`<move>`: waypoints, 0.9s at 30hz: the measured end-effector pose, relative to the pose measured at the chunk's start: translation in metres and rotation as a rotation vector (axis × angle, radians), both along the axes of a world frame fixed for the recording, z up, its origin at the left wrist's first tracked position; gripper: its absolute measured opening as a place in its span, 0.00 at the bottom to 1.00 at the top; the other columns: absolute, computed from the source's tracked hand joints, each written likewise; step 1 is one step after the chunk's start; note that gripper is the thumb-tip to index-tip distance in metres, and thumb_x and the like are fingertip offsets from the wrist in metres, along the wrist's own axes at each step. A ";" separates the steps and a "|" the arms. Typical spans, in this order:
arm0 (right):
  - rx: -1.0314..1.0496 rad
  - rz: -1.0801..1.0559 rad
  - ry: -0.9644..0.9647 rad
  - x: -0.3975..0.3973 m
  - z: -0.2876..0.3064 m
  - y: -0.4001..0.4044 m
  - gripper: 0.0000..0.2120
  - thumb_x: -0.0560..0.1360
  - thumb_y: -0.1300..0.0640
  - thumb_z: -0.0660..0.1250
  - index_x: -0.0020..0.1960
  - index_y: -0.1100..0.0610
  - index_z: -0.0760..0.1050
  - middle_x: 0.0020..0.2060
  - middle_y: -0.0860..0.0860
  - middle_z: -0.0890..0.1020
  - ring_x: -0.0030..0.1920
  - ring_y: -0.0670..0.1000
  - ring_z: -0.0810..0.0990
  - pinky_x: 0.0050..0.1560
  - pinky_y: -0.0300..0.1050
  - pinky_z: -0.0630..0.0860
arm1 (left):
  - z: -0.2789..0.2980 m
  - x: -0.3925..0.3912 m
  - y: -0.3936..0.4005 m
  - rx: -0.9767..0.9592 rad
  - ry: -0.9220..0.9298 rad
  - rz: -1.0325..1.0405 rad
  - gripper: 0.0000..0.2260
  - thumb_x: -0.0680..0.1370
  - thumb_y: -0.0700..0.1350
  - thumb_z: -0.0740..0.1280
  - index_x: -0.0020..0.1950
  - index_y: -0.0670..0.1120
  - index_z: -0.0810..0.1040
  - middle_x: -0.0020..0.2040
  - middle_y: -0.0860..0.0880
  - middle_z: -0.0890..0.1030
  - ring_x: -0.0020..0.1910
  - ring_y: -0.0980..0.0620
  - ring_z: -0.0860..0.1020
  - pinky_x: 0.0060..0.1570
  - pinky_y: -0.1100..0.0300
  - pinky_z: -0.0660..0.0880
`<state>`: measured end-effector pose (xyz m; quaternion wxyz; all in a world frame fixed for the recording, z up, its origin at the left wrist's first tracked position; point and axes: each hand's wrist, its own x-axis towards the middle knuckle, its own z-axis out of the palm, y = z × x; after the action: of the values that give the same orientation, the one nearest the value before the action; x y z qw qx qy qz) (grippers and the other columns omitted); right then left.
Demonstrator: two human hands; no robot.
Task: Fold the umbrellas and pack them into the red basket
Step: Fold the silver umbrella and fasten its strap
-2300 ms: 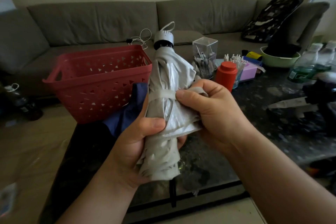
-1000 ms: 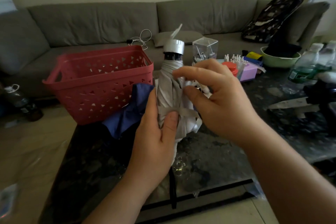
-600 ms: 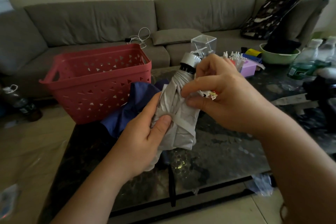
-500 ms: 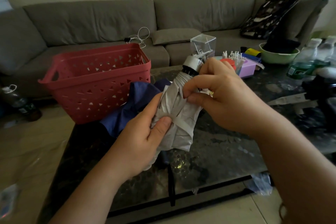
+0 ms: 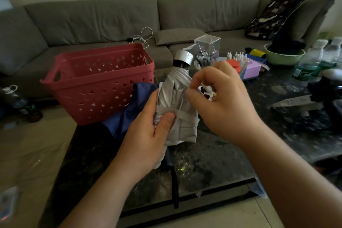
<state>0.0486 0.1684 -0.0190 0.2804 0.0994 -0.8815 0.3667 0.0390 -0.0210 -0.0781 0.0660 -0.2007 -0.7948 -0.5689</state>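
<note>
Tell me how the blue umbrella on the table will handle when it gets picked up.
The blue umbrella lies loose and crumpled beside the red basket, so its fabric will probably flop and spread when lifted. It looks thin, so likely light. Nothing seems to bind it, unlike the grey umbrella in the left hand, so it may unfurl.

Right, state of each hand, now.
Left hand: grips the grey umbrella, thumb pressing on its strap.
Right hand: fingers curled, pinching at the umbrella's folds near the top; exactly what it pinches cannot be told.
</note>
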 end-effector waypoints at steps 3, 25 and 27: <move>0.006 0.003 -0.124 0.002 -0.004 -0.007 0.07 0.73 0.36 0.67 0.42 0.38 0.76 0.48 0.44 0.73 0.55 0.48 0.71 0.53 0.39 0.68 | 0.001 0.000 0.001 0.030 0.016 0.050 0.23 0.86 0.50 0.62 0.80 0.63 0.65 0.66 0.64 0.81 0.64 0.66 0.80 0.63 0.62 0.79; -0.321 0.093 -0.234 -0.001 -0.013 -0.014 0.07 0.75 0.45 0.75 0.46 0.48 0.82 0.41 0.48 0.81 0.40 0.47 0.80 0.46 0.52 0.83 | -0.004 0.007 0.011 -0.081 0.112 0.153 0.25 0.84 0.57 0.60 0.82 0.63 0.62 0.72 0.65 0.75 0.69 0.67 0.74 0.67 0.56 0.77; -0.299 0.052 -0.215 -0.002 -0.013 -0.014 0.11 0.72 0.44 0.77 0.44 0.50 0.82 0.36 0.46 0.80 0.36 0.45 0.78 0.41 0.49 0.81 | -0.005 0.008 0.011 -0.093 0.110 0.153 0.26 0.84 0.58 0.59 0.82 0.63 0.61 0.73 0.64 0.75 0.70 0.67 0.73 0.67 0.56 0.76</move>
<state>0.0467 0.1548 -0.0316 0.1864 0.0396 -0.8391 0.5095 0.0465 -0.0096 -0.0827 0.1434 -0.1732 -0.8285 -0.5129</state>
